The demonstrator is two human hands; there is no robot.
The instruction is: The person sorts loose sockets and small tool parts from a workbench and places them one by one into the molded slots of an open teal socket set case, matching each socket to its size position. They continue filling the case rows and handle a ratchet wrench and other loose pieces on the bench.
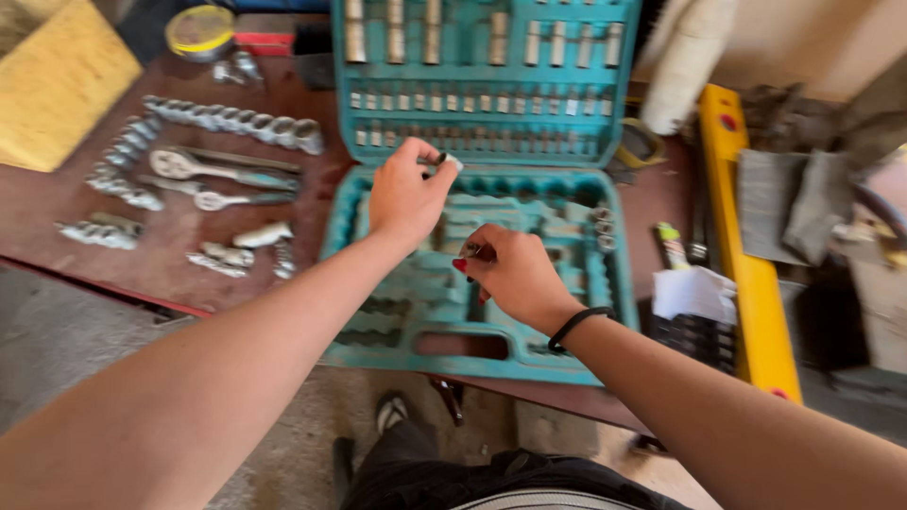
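Head view: left hand [404,196] pinches a small socket [448,161] above the open teal tool case [529,354] at the bench's near edge; right hand [515,274] grips a small metal bit [471,250] over the case tray

Both bare forearms stretch forward from the lower corners and draw together toward the middle. The left hand [404,196] is raised a little farther out, back of the hand up, wrist straight, its thumb and forefinger pinched together in a tight grip at the fingertips [444,162]. The right hand [515,274] sits nearer the body and lower, knuckles up, fingers curled under and closed, a red-painted nail showing. A thin black band circles the right wrist [576,326].
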